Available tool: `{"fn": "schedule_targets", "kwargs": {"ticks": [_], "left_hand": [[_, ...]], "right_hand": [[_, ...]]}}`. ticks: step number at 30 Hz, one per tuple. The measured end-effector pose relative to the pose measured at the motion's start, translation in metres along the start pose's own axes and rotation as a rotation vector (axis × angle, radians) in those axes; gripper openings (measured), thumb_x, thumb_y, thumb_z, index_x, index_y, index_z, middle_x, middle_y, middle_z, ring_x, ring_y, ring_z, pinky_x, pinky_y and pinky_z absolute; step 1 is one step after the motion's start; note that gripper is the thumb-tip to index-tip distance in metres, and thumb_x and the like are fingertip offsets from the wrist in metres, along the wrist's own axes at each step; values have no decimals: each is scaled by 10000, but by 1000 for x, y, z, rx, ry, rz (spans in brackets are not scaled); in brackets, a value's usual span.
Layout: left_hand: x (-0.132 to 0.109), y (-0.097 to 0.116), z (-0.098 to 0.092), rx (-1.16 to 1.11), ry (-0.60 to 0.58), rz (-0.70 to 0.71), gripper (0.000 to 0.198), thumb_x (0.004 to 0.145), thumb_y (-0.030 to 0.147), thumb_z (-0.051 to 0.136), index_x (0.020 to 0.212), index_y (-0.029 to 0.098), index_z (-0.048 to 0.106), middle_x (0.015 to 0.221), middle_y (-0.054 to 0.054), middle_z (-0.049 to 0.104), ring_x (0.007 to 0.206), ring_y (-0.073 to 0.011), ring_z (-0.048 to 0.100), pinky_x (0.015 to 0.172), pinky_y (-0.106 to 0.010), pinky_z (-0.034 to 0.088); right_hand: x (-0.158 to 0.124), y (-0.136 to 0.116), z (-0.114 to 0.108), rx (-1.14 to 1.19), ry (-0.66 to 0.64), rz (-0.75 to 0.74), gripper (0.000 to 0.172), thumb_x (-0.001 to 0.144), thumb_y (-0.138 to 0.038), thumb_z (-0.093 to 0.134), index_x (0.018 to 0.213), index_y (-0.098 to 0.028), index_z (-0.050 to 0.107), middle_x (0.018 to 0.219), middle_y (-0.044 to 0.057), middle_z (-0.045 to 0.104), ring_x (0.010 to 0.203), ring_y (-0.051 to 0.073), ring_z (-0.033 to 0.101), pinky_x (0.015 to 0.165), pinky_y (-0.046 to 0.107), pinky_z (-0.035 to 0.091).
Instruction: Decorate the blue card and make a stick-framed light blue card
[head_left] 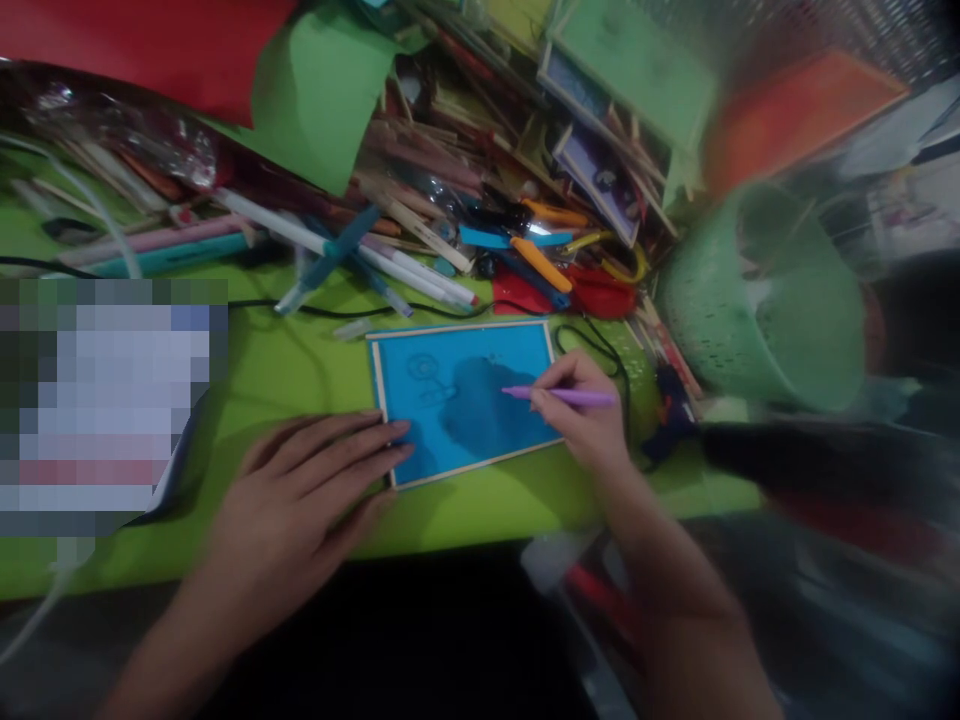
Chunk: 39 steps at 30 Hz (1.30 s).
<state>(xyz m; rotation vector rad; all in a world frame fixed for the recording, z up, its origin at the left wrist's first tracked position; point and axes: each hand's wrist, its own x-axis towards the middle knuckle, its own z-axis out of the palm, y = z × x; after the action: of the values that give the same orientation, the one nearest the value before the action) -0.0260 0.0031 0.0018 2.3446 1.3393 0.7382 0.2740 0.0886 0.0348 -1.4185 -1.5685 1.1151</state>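
Head view: our left hand lies flat and open, fingertips on the left edge of the blue card on the green table. Our right hand pinches a purple pen, tip on that card. Beyond lie scattered markers and a green basket.

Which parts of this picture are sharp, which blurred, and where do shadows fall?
Head view: the blue card and the right hand holding the purple pen are fairly sharp; the green basket and right edge are smeared; a dark shadow lies on the card; a pixelated block hides the left.
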Motion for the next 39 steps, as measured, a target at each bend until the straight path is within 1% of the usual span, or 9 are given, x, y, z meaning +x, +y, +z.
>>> {"fn": "schedule_targets", "kwargs": {"ticks": [7,16,21,27,31,36,39], "left_hand": [[0,0,0,1,0,5,338,1023,331,591,1356,341,647,1375,11,751,1267,-305,677,1027,-517,460],[1,1,1,-7,20,-4,320,1030,346,575,1342,359,649,1354,25,761,1239,-296,693,1025,-513,473],[1,1,1,-13,5,-8,338,1027,324,578,1357,356,644,1369,24,753,1256,-296,684,1027,-520,472],[1,1,-1,-18,11,0,364,1014,325,597,1372,369,644,1368,26,753,1253,-300,685,1022,-524,480],[2,2,0,-18,24,0,345,1018,335,593,1356,376,655,1354,33,759,1233,-297,692,1013,-520,488],[2,2,0,-23,15,-15,344,1021,321,593,1353,378,661,1372,41,750,1256,-295,681,1019,-510,481],[2,2,0,-13,25,-3,324,1027,336,581,1337,361,672,1360,29,757,1244,-297,686,1019,-505,472]], "right_hand": [[0,-2,1,-6,2,9,125,810,-272,749,783,-230,635,675,-43,626,606,121,546,566,271,443],[1,-5,2,-57,-8,5,128,809,-269,736,766,-238,619,643,-52,615,575,115,528,532,257,430],[0,-3,3,-63,3,-2,117,815,-250,730,767,-235,624,649,-47,620,585,119,530,537,266,428],[1,1,0,45,3,-5,140,834,-280,751,786,-223,632,668,-46,632,569,109,531,540,269,423],[2,1,-1,76,20,-4,136,832,-270,762,797,-224,639,674,-49,641,562,104,540,528,261,435],[1,2,0,167,79,-7,153,811,-253,784,790,-225,635,675,-51,649,551,103,575,502,242,457],[1,3,-1,200,114,-15,140,813,-231,785,795,-224,646,676,-51,655,555,102,587,492,231,455]]}}
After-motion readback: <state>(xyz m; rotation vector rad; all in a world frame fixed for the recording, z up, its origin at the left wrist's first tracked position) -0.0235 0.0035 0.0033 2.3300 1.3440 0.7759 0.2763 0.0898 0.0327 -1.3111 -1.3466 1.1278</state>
